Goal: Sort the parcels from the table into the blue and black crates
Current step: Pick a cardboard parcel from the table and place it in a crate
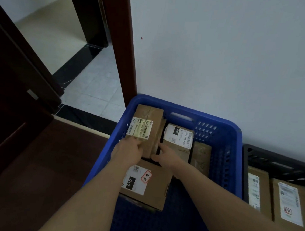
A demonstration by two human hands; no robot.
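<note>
You're mid-placement, both arms reaching down into the blue crate (pixel 225 132). Your left hand (pixel 129 150) grips the near end of the taped parcel (pixel 147 127) at the crate's back-left corner, and your right hand (pixel 166 155) pinches its right edge, thumb out to the side. That parcel sits tilted, not yet flat. Already in the blue crate: the 060 box (pixel 180 137) beside it, a brown packet (pixel 200 157) further rt, and the 010 box (pixel 148 182) nearer you, under your wrists. The black crate (pixel 275 161) alongside holds at least two labelled parcels (pixel 289 204) (its far end is cut off). So approx six are sorted. The table's out of view, so can't tell what's left to bring over.
</note>
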